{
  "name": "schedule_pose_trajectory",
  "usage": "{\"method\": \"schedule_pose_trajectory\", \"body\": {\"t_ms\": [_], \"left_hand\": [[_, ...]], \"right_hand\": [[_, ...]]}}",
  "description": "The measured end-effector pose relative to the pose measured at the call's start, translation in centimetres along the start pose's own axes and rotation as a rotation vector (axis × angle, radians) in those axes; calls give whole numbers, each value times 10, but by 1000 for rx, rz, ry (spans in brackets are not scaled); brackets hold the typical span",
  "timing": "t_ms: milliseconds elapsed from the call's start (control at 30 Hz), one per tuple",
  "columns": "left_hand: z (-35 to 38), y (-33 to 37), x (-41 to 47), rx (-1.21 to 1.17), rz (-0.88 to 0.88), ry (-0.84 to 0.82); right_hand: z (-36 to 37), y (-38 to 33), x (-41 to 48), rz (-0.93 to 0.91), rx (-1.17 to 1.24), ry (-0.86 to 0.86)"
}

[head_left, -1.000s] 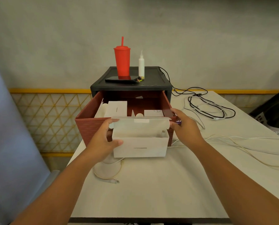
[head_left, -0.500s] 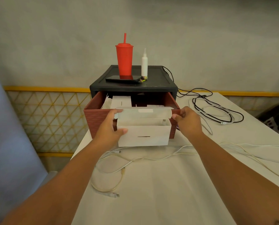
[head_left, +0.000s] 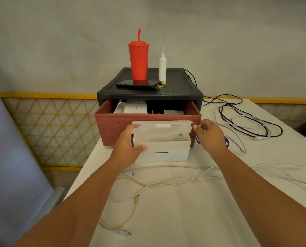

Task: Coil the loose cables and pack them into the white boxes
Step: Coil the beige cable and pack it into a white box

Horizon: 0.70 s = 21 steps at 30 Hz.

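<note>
A white box (head_left: 166,152) with its lid flap raised stands on the table right in front of the red drawer (head_left: 113,125). My left hand (head_left: 129,145) grips its left end, thumb across the front wall. My right hand (head_left: 209,138) is at the right end, fingertips pinching the edge of the lid flap. A cable plug (head_left: 180,134) shows inside the box. Loose white cables (head_left: 166,182) and a yellowish cable (head_left: 132,211) lie on the table between my forearms. A black and a white cable (head_left: 246,122) lie tangled at the right.
The drawer is pulled out of a black cabinet (head_left: 175,90) and holds more white boxes (head_left: 135,107). On the cabinet stand a red cup (head_left: 139,63), a white bottle (head_left: 162,66) and a phone (head_left: 136,84). The table's left edge (head_left: 81,175) is close to my left arm.
The white box has come down from drawer-top height to the table in front of the drawer. Both hands stayed on it, and the right hand shifted to the lid's edge.
</note>
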<state>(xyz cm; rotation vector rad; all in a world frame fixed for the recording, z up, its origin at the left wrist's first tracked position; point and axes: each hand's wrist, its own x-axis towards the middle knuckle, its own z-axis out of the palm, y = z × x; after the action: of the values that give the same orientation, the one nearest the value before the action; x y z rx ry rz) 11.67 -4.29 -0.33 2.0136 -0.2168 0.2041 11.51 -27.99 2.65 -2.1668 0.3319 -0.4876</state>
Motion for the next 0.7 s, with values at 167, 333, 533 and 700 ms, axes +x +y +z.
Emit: {"method": "schedule_pose_trajectory", "body": {"t_ms": [167, 333, 533, 700], "left_hand": [[9, 4, -8, 218, 41, 155], [7, 3, -23, 224, 38, 181], [-1, 2, -60, 263, 36, 142], [-6, -7, -94, 391, 46, -261]], "right_hand": [[5, 16, -43, -31, 94, 106], [9, 47, -93, -364, -148, -53], [9, 62, -116, -650, -503, 27], [-6, 44, -117, -637, -286, 142]]}}
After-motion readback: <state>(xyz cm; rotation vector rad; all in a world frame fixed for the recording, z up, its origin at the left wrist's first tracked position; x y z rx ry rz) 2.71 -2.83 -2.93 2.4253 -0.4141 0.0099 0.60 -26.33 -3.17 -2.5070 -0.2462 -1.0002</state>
